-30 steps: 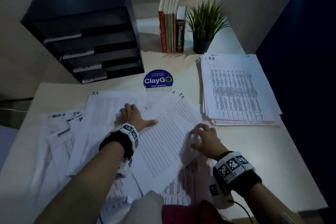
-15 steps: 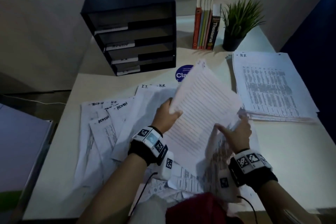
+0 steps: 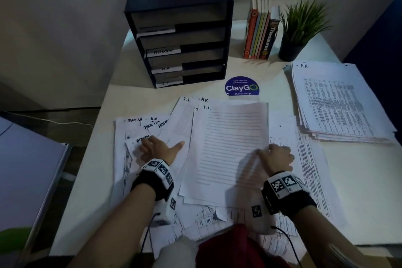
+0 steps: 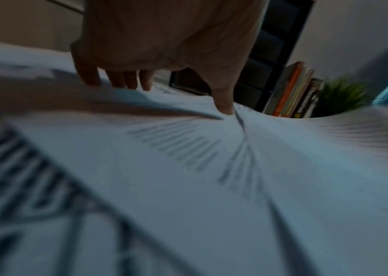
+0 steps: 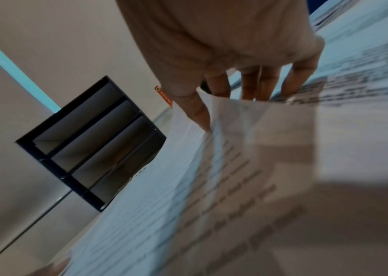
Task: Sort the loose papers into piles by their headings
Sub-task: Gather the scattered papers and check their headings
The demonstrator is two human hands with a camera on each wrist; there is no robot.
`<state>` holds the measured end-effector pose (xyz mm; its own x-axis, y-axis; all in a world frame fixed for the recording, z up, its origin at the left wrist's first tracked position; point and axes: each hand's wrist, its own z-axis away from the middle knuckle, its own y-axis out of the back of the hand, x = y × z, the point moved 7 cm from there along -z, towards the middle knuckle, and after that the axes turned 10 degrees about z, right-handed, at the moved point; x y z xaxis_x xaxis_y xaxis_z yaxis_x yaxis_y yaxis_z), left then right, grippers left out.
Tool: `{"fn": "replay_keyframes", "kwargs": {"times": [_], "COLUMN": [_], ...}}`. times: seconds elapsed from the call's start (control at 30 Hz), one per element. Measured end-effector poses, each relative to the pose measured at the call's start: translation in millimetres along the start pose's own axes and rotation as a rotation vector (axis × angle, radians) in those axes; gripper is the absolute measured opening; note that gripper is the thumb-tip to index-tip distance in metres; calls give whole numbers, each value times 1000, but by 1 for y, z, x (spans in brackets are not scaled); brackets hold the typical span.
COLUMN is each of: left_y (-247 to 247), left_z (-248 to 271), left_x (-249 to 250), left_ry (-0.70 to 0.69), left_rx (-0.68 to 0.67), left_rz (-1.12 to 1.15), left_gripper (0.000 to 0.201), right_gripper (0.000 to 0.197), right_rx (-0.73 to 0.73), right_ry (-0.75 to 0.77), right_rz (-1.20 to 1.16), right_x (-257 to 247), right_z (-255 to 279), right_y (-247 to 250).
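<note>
A lined sheet headed I.T. (image 3: 228, 148) lies flat on other I.T. and H.R. papers (image 3: 185, 119) in the middle of the desk. My right hand (image 3: 267, 152) pinches its right edge; in the right wrist view the right hand (image 5: 226, 106) has its thumb on top of the sheet (image 5: 212, 177) and its fingers under it. My left hand (image 3: 161, 146) rests with spread fingers on loose papers headed ADMIN and TACK (image 3: 134, 128) at the left. In the left wrist view the left hand (image 4: 174, 91) presses straight fingers on the paper (image 4: 188, 177). A stack headed H.R. (image 3: 339, 104) sits at the right.
A black tray rack (image 3: 180, 45) with labelled slots stands at the back of the desk (image 3: 359, 191). Books (image 3: 261, 32) and a potted plant (image 3: 298, 28) are to its right, with a blue ClayGo sticker (image 3: 241, 88) in front. More printed sheets (image 3: 206, 220) lie near my body.
The lined sheet, held up by both hands half a second ago, now lies flat on the middle papers. My left hand let go of it and moved left onto the loose papers.
</note>
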<state>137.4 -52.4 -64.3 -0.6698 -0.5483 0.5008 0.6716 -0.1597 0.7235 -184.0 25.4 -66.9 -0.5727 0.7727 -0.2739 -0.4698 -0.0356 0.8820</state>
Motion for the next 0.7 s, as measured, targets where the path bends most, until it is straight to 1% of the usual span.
{"fn": "replay_keyframes", "kwargs": {"times": [0.07,0.1,0.17,0.23,0.27,0.33,0.37,0.4,0.47,0.5,0.53,0.57,0.6,0.67,0.7], "left_y": [0,-2,-12,-23,-28,-37,-40,-40,-35,-30,-23,-14,-3,14,22], "left_z": [-2,-1,6,16,20,22,21,18,12,9,5,2,1,1,1], "left_x": [-1,1,11,21,26,32,32,32,28,22,13,1,-13,-44,-53], "left_ry": [1,-12,-47,-104,-137,-187,-198,-213,-213,-181,-124,-43,63,257,307], "left_rx": [-13,-44,-132,-192,-210,-249,-267,-278,-264,-228,-169,-96,-16,134,190], "left_rz": [-29,-51,-84,-84,-88,-84,-55,-8,91,113,137,169,210,277,295], "left_gripper": [98,89,78,74,72,66,63,60,56,56,59,66,77,98,103], "right_gripper": [48,51,51,52,54,54,52,52,53,48,39,31,28,39,40], "right_rx": [-7,-13,-38,-44,-46,-42,-69,-108,-183,-196,-179,-150,-114,-57,-46], "right_ry": [-59,-55,-16,53,74,99,106,115,164,196,222,236,250,260,255], "right_rz": [15,22,48,20,-41,-258,-351,-405,-387,-339,-291,-242,-211,-197,-195], "right_x": [-1,-5,-17,-34,-40,-46,-47,-48,-47,-45,-43,-39,-35,-24,-20], "right_z": [7,9,16,22,24,23,21,20,15,13,11,9,8,3,-1], "right_y": [-1,-5,-14,-21,-23,-23,-22,-23,-26,-24,-19,-13,-5,8,13]}}
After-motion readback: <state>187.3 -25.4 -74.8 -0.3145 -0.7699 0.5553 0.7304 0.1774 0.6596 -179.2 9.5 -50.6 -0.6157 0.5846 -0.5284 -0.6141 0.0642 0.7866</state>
